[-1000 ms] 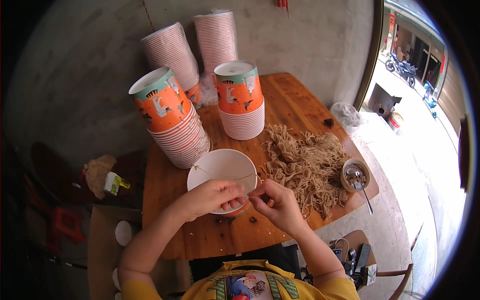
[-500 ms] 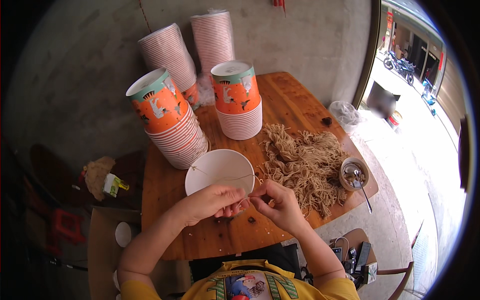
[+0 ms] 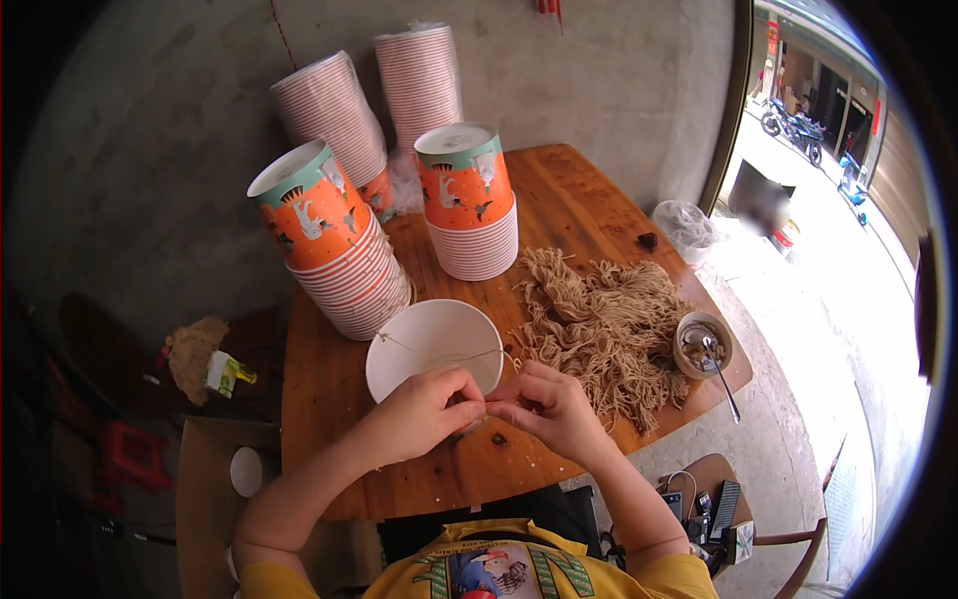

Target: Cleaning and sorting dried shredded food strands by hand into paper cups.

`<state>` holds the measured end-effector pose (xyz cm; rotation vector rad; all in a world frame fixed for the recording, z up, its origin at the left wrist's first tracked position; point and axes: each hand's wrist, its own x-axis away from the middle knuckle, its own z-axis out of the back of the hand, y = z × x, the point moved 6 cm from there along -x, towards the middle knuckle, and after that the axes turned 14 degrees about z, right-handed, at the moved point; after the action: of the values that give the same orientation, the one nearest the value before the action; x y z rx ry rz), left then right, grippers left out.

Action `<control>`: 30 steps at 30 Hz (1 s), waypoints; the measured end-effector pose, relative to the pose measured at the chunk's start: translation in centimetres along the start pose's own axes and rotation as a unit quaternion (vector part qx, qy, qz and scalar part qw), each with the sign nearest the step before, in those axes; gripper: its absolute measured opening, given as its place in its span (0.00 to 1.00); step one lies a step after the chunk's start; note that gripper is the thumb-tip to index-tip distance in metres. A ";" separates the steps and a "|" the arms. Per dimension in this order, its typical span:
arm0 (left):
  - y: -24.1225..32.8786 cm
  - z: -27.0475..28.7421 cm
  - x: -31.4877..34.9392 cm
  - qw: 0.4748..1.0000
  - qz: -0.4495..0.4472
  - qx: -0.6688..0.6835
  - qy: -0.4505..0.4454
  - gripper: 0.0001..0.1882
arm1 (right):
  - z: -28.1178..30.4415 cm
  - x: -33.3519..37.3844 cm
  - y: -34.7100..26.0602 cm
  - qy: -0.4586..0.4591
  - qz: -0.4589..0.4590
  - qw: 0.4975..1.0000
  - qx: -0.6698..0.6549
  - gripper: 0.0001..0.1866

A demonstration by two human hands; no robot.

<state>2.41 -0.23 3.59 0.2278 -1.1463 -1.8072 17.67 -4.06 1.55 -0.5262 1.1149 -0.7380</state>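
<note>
Left hand [image 3: 427, 413] and right hand [image 3: 545, 407] pinch closed, on what I can't tell, at the paper bucket [image 3: 437, 325], over its five-o'clock rim; beyond, tabletop [image 3: 431, 484] reaches its edge; yarn [image 3: 604, 344] lies at three.

I'd call this a small workshop rm at st. level; can't tell from here if it's also a home. Reasons: bare grey wall [image 3: 599, 95], plain wood table [image 3: 569, 195] w/ tall stacks of matching paper tubs [image 3: 469, 237], plus a big heap of tan string [image 3: 604, 329]. Cardboard box [image 3: 203, 489] on L, red stool [image 3: 133, 454] in the dark behind it. R of the door frame [image 3: 736, 110], bright concrete outside, w/ motorbike [image 3: 791, 132], blue scooter [image 3: 851, 188] & open-fronted bldg [image 3: 838, 90] opp.
</note>
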 end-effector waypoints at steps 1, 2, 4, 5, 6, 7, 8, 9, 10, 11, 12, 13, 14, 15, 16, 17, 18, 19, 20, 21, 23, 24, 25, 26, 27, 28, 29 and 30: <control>0.2 -0.1 0.0 1.000 -0.001 0.000 -0.002 0.07 | 0.1 0.1 -0.1 0.014 0.030 0.999 0.005 0.08; 0.8 -0.1 0.2 0.998 -0.040 -0.034 0.023 0.07 | 0.0 0.1 -0.1 0.015 0.030 0.999 0.005 0.08; 1.4 -0.1 0.4 0.993 -0.079 -0.067 0.048 0.07 | -0.1 0.4 0.5 0.034 -0.022 0.998 -0.053 0.06; 1.6 -0.1 0.4 0.992 -0.085 -0.080 0.057 0.08 | -0.1 0.4 0.4 0.034 -0.023 0.998 -0.053 0.06; 1.7 -0.1 0.4 0.989 -0.092 -0.092 0.066 0.08 | -0.2 0.6 0.6 0.033 -0.053 0.996 -0.058 0.04; 1.6 -0.2 0.3 0.989 -0.092 -0.093 0.066 0.08 | -0.2 0.7 0.9 0.032 -0.083 0.994 -0.063 0.03; 1.6 -0.2 0.1 0.987 -0.101 -0.095 0.075 0.09 | -0.3 0.9 1.0 0.032 -0.083 0.994 -0.063 0.03; 1.4 -0.3 -0.1 0.986 -0.111 -0.097 0.083 0.10 | -0.6 1.3 1.6 0.054 -0.109 0.987 -0.108 0.02; 1.2 -0.4 -0.3 0.985 -0.111 -0.098 0.083 0.10 | -0.9 1.8 2.2 0.076 -0.134 0.976 -0.154 0.02; 0.9 -0.5 -0.6 0.989 -0.097 -0.078 0.085 0.11 | -1.1 2.2 2.8 0.078 -0.134 0.976 -0.153 0.02; 0.5 -0.5 -0.9 0.991 -0.083 -0.058 0.086 0.12 | -1.0 2.6 3.4 0.129 -0.123 0.967 -0.180 0.01; 0.3 -0.7 -1.1 0.991 -0.084 -0.059 0.085 0.12 | -0.7 3.1 3.8 0.181 -0.112 0.955 -0.206 0.01; 0.3 -0.4 -1.0 0.981 -0.108 -0.094 0.131 0.12 | -1.1 3.2 3.9 0.181 -0.111 0.955 -0.208 0.01; 0.4 -0.2 -0.8 0.967 -0.132 -0.130 0.177 0.12 | -1.2 3.2 3.9 0.205 -0.106 0.953 -0.198 0.01; 0.1 -0.1 -0.8 0.967 -0.131 -0.131 0.178 0.12 | -1.4 3.3 4.0 0.229 -0.101 0.950 -0.189 0.01; -0.7 -0.6 -1.5 0.989 -0.075 -0.059 0.112 0.13 | -1.7 3.5 4.2 0.232 -0.102 0.949 -0.186 0.01; -1.6 -1.1 -2.0 0.999 -0.017 0.013 0.044 0.14 | -1.7 3.7 4.3 0.244 -0.078 0.956 -0.142 0.02; -1.6 -1.0 -2.1 0.999 -0.018 0.013 0.042 0.14 | -1.6 3.7 4.2 0.256 -0.053 0.960 -0.098 0.03; -1.8 -0.5 -2.0 0.999 -0.013 0.017 0.045 0.16 | -1.8 3.4 4.0 0.255 -0.052 0.960 -0.100 0.03; -1.8 0.2 -1.9 0.999 -0.008 0.021 0.049 0.19 | -1.7 3.0 3.2 0.246 -0.025 0.968 -0.048 0.03; -1.9 1.4 -1.4 0.998 0.003 0.052 0.040 0.20 | -1.8 2.1 2.1 0.235 0.003 0.972 0.003 0.04; -2.2 1.9 -1.4 0.997 -0.002 0.066 0.041 0.20 | -2.0 1.6 1.5 0.225 0.026 0.973 0.046 0.05; -2.3 2.2 -1.1 0.996 0.012 0.074 0.042 0.18 | -2.2 1.2 0.9 0.214 0.048 0.972 0.089 0.06; -2.0 2.4 -0.8 0.996 0.013 0.073 0.044 0.18 | -2.6 0.9 0.9 0.211 0.055 0.971 0.096 0.08; -1.7 2.5 -0.4 0.995 0.015 0.091 0.039 0.18 | -2.8 0.6 0.9 0.210 0.056 0.972 0.093 0.08; -1.6 2.7 -0.2 0.993 0.017 0.108 0.034 0.17 | -2.9 0.2 0.5 0.208 0.080 0.967 0.120 0.08; -1.7 2.8 -0.1 0.993 0.019 0.109 0.037 0.17 | -3.1 -0.1 0.0 0.205 0.105 0.962 0.144 0.08; -1.8 3.0 0.0 0.993 0.021 0.110 0.040 0.17 | -3.2 -0.4 -0.2 0.203 0.105 0.963 0.141 0.08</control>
<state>-0.44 1.74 3.79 0.4001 -1.2837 -1.6195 14.58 -3.96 0.73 -0.0080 1.3922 -0.8218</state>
